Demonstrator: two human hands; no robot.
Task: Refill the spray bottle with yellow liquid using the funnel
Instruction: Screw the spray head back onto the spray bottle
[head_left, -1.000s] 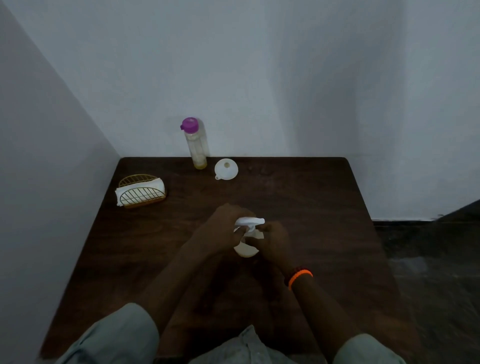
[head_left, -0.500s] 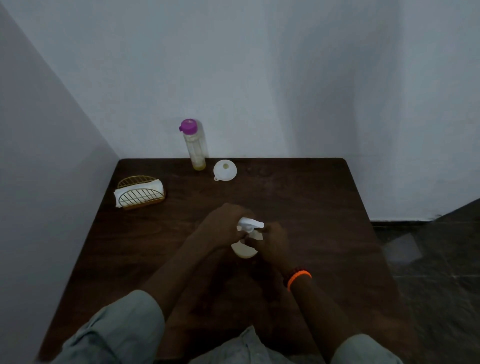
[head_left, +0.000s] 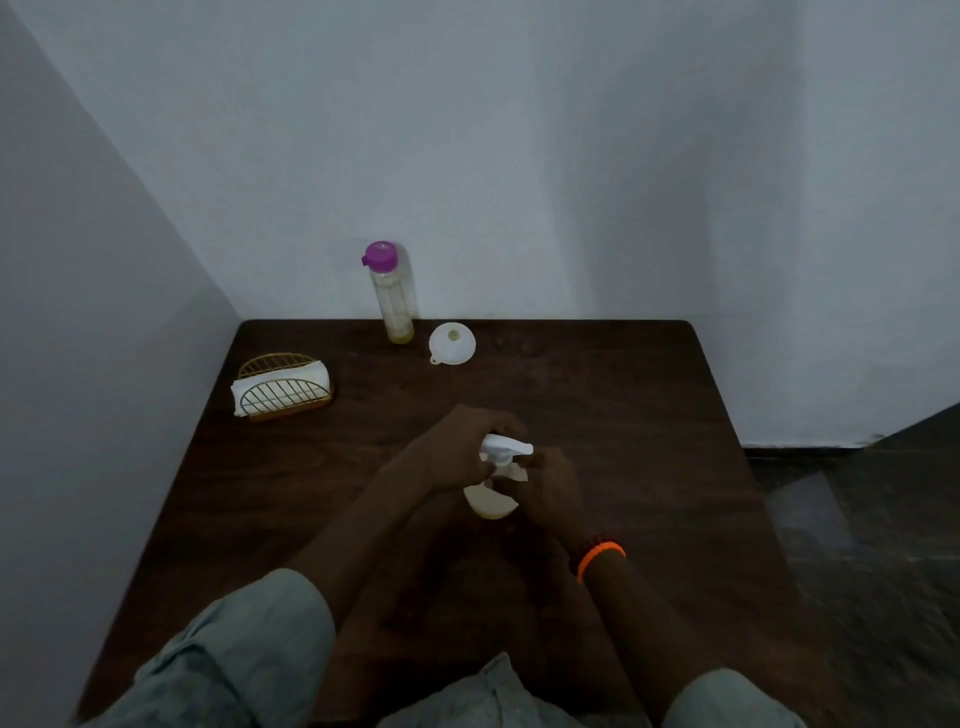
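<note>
A small pale spray bottle with a white trigger head stands on the dark wooden table in front of me. My left hand wraps around the trigger head from the left. My right hand grips the bottle's neck and body from the right. At the table's far edge stands a tall clear bottle with a purple cap and a little yellow liquid at its bottom. A white funnel lies beside it, mouth up.
A gold wire holder with white napkins sits at the far left of the table. Walls close in on the left and behind. The table's right edge drops to a dark floor.
Both hands have stayed on the spray bottle. The trigger head has shifted slightly between the fingers; the view has drifted a little.
</note>
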